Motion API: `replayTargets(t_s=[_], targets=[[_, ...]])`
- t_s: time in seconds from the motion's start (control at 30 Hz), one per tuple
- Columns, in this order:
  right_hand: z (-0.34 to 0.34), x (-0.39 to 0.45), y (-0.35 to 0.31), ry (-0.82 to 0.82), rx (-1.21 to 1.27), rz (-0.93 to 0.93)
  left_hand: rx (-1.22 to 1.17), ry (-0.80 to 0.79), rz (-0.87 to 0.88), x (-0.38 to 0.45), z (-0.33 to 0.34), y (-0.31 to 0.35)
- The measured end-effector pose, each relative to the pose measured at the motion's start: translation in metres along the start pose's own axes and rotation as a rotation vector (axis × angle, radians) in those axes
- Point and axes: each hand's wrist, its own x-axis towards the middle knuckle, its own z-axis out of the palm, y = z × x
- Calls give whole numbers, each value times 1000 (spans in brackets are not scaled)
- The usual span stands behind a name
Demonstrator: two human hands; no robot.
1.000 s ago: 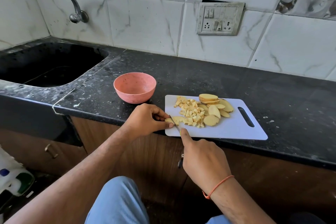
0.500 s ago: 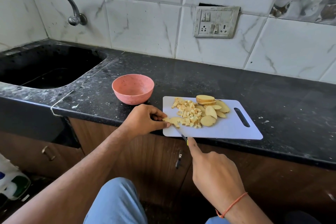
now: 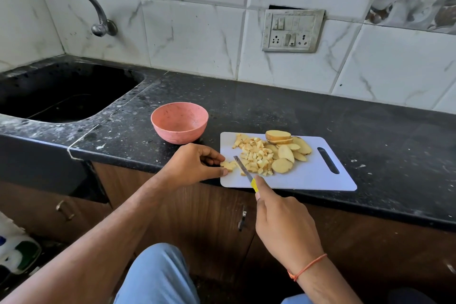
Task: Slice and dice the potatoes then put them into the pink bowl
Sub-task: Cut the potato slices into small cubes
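Head view, only view. White plastic cutting board (image 3: 308, 180) is lying flat on the black speckled stone worktop (image 3: 370, 136), its long axis running left to right, the slot handle at the right end, near edge sitting at the worktop's front lip. Diced potato cubes (image 3: 254, 155) are sitting piled on the board's left-centre, pale yellow, small and blocky. Potato slices (image 3: 286, 153) are lying just right of the cubes, oval, flat, overlapping, with a short stack of rounds at the far side. A small potato piece (image 3: 228, 165) is sitting at the board's left edge, partly cut.

Left hand (image 3: 195, 163) is pinching that piece, fingers curled, thumb and fingertips touching it, palm facing down.

Right hand (image 3: 283, 224) is gripping the knife (image 3: 245, 171) by its yellow handle, fingers wrapped round it, index finger stretched along the top. The thin metal blade is pointing away and to the left, tip close to the pinched piece, between it and the cube pile. An orange thread is circling the right wrist.

Pink bowl (image 3: 179, 122) is standing upright on the worktop, round, matte, speckled, just left of and behind the board, near the left hand. Nothing visible inside it.

Black sink (image 3: 61, 91) is sitting at far left, metal tap (image 3: 86, 5) curving above it. Marbled white tiles behind, a switch panel (image 3: 292, 31) on the wall.
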Motion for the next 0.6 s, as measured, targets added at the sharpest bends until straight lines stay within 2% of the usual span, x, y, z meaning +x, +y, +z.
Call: replayTargets(t_s=[0.6], targets=[[9,6,-3,-19,-42,-17,-12,7,14,-2,3,1]])
